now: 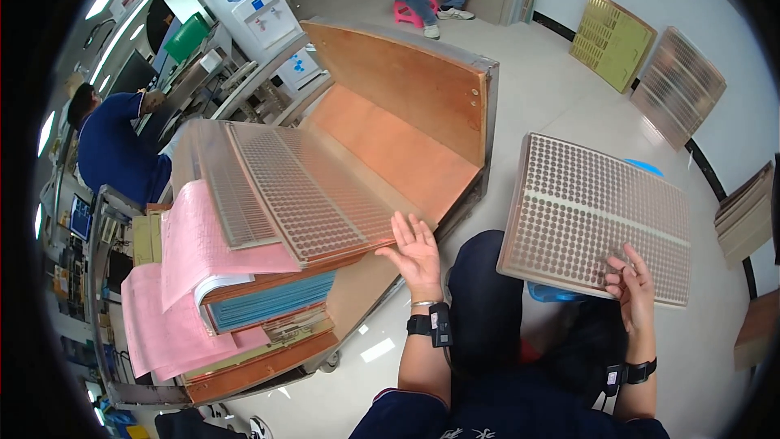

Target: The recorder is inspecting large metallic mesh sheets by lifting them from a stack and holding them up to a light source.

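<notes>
My left hand (pixel 418 257) is open, palm up and fingers spread, at the near right corner of a clear panel (pixel 321 195) with rows of round holes. That panel lies tilted on top of a stack on a metal cart, and I cannot tell whether my fingers touch its edge. My right hand (pixel 635 286) is over the near edge of a second perforated panel (pixel 597 203), fingers loosely bent and apart, with nothing seen in them. This second panel, with a pale band across its middle, lies on a blue stool (pixel 552 293) in front of my knees.
Pink sheets (pixel 195 244), blue-edged layers (pixel 272 305) and brown boards fill the metal cart (pixel 487 114) at left. A yellow-green panel (pixel 613 42) and a clear grid panel (pixel 678 85) lean on the right wall. Two people sit farther off, near a water dispenser (pixel 264 20).
</notes>
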`<state>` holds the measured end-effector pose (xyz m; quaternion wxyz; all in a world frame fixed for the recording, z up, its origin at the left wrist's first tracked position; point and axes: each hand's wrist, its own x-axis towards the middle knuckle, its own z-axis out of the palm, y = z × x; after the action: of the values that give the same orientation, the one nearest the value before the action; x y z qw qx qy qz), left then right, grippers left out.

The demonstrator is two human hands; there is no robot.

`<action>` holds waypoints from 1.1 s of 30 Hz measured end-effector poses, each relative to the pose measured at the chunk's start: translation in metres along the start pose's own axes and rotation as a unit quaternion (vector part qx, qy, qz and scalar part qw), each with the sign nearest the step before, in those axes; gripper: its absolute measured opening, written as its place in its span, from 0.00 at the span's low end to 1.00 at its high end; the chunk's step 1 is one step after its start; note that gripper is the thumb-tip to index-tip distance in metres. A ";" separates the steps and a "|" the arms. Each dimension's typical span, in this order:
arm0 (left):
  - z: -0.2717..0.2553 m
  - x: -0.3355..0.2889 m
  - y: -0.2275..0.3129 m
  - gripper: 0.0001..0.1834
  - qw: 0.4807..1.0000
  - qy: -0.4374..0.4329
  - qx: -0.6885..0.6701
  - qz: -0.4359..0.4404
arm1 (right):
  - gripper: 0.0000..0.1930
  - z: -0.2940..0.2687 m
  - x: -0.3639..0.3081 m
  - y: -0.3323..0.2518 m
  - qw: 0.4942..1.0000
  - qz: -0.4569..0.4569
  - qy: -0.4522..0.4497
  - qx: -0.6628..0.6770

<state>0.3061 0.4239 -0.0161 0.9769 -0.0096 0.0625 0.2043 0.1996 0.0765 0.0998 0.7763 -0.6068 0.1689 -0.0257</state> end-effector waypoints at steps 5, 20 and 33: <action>-0.005 0.022 0.001 0.53 0.995 0.042 0.083 0.045 | 0.20 -0.005 -0.005 -0.006 0.999 -0.003 0.004 -0.046; 0.031 -0.026 -0.055 0.20 0.657 -0.175 0.710 -0.183 | 0.20 -0.231 -0.003 0.049 0.718 -0.054 0.368 -0.589; 0.102 -0.089 -0.081 0.22 0.735 -0.239 0.611 -0.174 | 0.20 -0.223 -0.015 0.048 0.826 -0.095 0.371 -0.413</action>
<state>0.2699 0.3185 0.0955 0.7739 0.6276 -0.0639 -0.0555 0.1123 -0.1152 0.0117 0.3260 -0.8284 0.3805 -0.2504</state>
